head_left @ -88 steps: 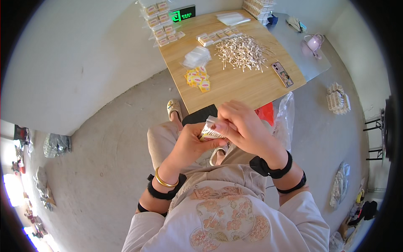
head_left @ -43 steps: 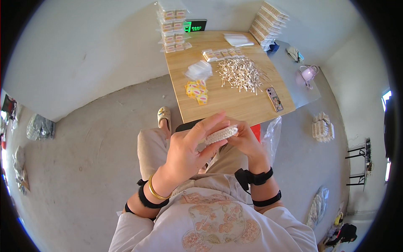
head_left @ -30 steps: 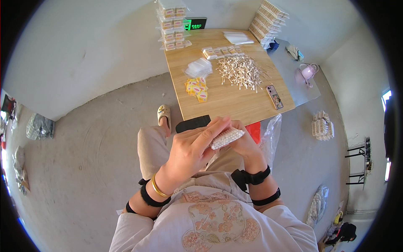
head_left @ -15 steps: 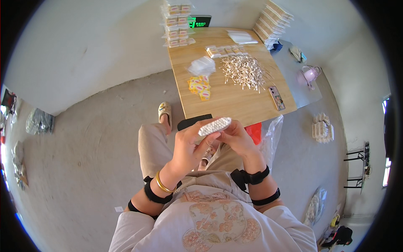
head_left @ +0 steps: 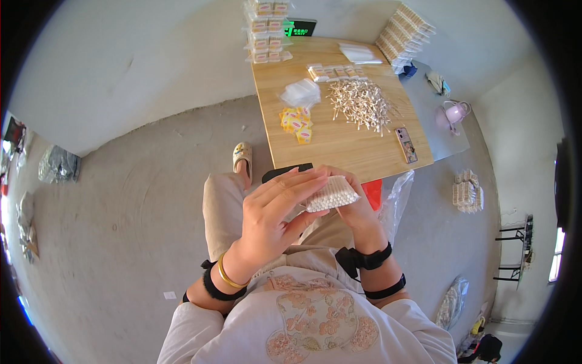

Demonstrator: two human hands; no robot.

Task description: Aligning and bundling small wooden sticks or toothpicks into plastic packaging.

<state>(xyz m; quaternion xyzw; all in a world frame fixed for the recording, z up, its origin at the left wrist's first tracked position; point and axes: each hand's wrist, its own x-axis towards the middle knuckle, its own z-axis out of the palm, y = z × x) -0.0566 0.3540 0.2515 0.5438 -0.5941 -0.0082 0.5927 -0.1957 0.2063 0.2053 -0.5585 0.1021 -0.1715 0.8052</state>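
Both hands meet over the lap: left hand (head_left: 271, 218) left of the bundle of cotton swabs (head_left: 331, 194), right hand (head_left: 354, 209) under and right of it. Worktop (head_left: 339, 145) sits just ahead of the hands. On it, straight ahead: small sachets (head_left: 296, 120), clear bag pile (head_left: 301, 93) behind them. Ahead-right: loose swab heap (head_left: 362, 104), phone (head_left: 405, 144) right of it near the worktop edge. Row of filled packs (head_left: 336, 72) behind the heap. Far edge: stacked packs (head_left: 265, 30) ahead-left, second stack (head_left: 404, 28) far right corner. Slipper (head_left: 242, 155) on the floor, ahead-left of the hands. Plastic bag (head_left: 397, 194) just right of the hands.
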